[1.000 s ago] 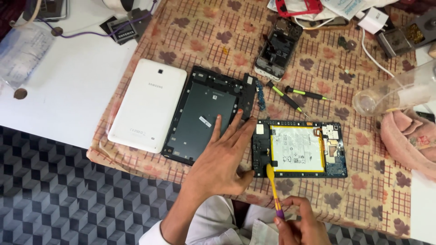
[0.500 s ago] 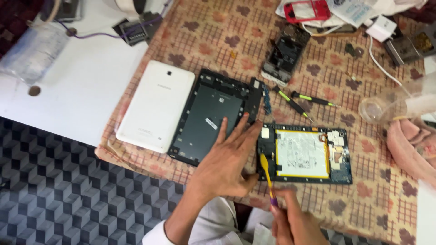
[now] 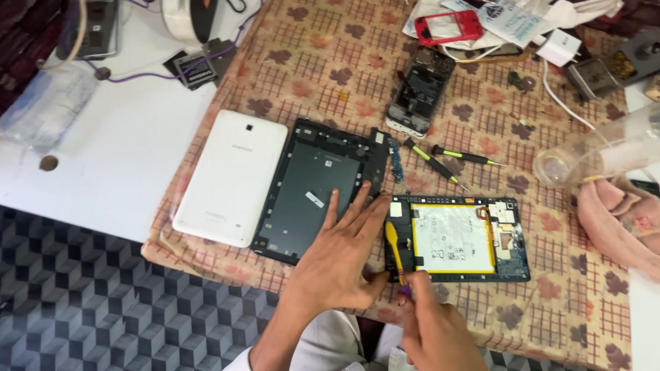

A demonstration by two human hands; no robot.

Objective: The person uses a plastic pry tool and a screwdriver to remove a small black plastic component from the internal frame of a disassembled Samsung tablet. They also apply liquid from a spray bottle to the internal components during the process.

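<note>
Left hand (image 3: 340,264) covers the lower right corner of the dark tablet frame (image 3: 309,189). Right hand (image 3: 433,330) cut off by bottom edge; its grip on the yellow tool (image 3: 394,246) partly hidden. Pink cloth (image 3: 619,220) cut off at right edge.

Yellow screwdriver (image 3: 394,249) on opened tablet (image 3: 457,239)

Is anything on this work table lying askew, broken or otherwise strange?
A clear plastic bottle lies tipped on its side at the right edge of the patterned cloth. A dark phone lies opened beyond the tablets, its insides bare. No spill shows.
</note>
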